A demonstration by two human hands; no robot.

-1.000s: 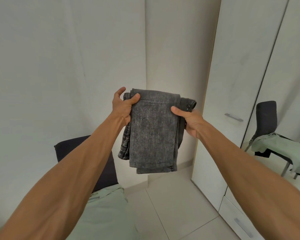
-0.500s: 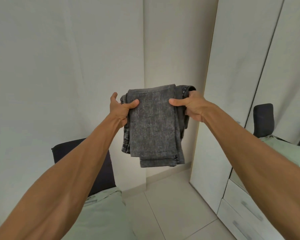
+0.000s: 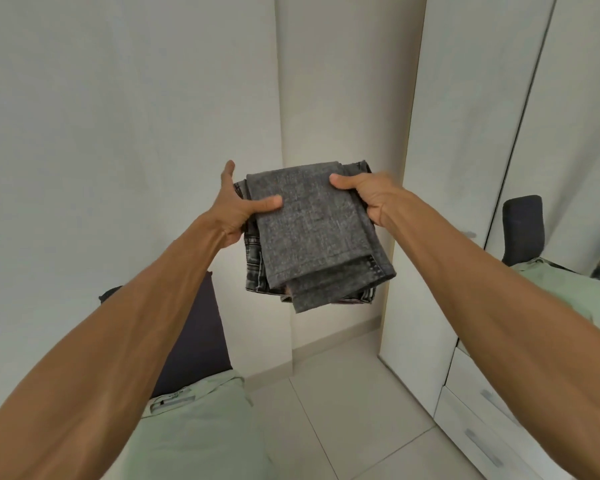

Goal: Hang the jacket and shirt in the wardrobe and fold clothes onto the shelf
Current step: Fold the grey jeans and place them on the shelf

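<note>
A pair of dark grey jeans (image 3: 312, 230), folded into a thick bundle, is held up in the air in front of me at chest height. My left hand (image 3: 238, 209) grips its left edge with the thumb pressed on top. On the right edge my right hand (image 3: 368, 197) does the same. The bundle lies tilted, almost flat, with the leg hems hanging toward me. A pale green shirt (image 3: 194, 431) lies draped over a dark chair (image 3: 194, 344) at the lower left. The white wardrobe (image 3: 458, 168) stands at the right with its doors closed.
Two white drawers (image 3: 482, 420) with metal handles sit at the wardrobe's base. A mirrored door (image 3: 575, 188) at the far right reflects the chair and green shirt. White walls meet in a corner straight ahead; pale floor tiles (image 3: 343, 417) lie below.
Both hands have tipped the folded jeans from hanging vertically to nearly flat and raised them a little. The view has shifted slightly toward the wardrobe.
</note>
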